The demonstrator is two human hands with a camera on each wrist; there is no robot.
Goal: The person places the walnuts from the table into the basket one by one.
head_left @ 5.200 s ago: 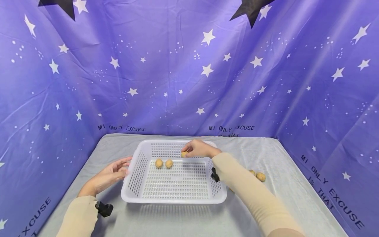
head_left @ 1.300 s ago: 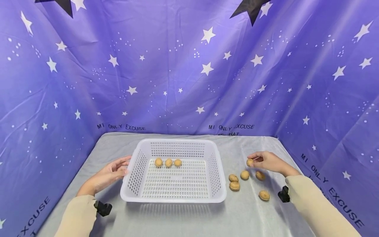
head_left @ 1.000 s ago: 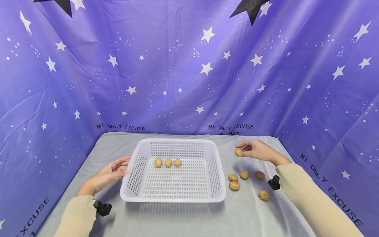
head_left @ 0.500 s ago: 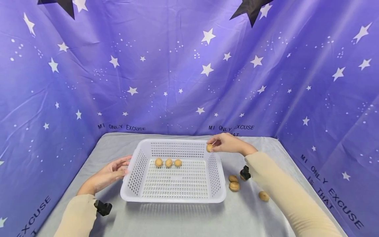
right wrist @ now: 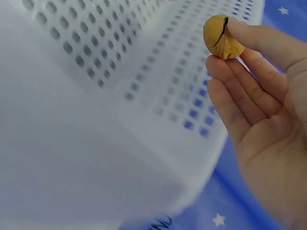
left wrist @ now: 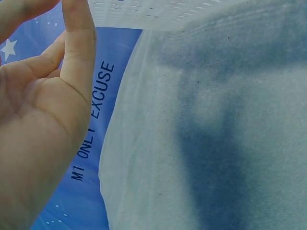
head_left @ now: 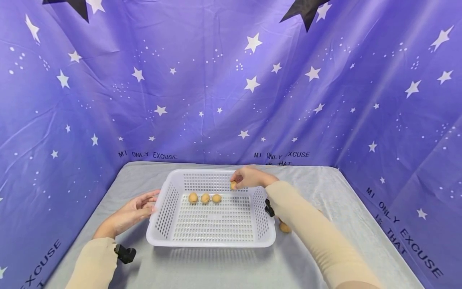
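My right hand [head_left: 249, 177] pinches a walnut [right wrist: 223, 37] between thumb and fingertips, over the back right part of a white plastic basket [head_left: 211, 244]. A dark crack runs down the shell in the right wrist view. Three more walnuts, one of them the rightmost walnut [head_left: 216, 198], sit in a row on the basket floor toward the back. My left hand [head_left: 131, 210] has its fingers relaxed, fingertips right at the basket's left rim. In the left wrist view the palm of the left hand [left wrist: 43, 103] shows, with the basket's perforated wall above.
Right of the basket, a walnut [head_left: 285, 227] lies on the grey cloth [head_left: 216, 267], partly behind the right sleeve [head_left: 310, 228], which hides others. A purple star-printed curtain [head_left: 216, 100] stands behind and on both sides of the table.
My right hand has put a third walnut in the row, taken another from the table at right, and carried it leftward over the basket. My left hand has stayed at the rim.
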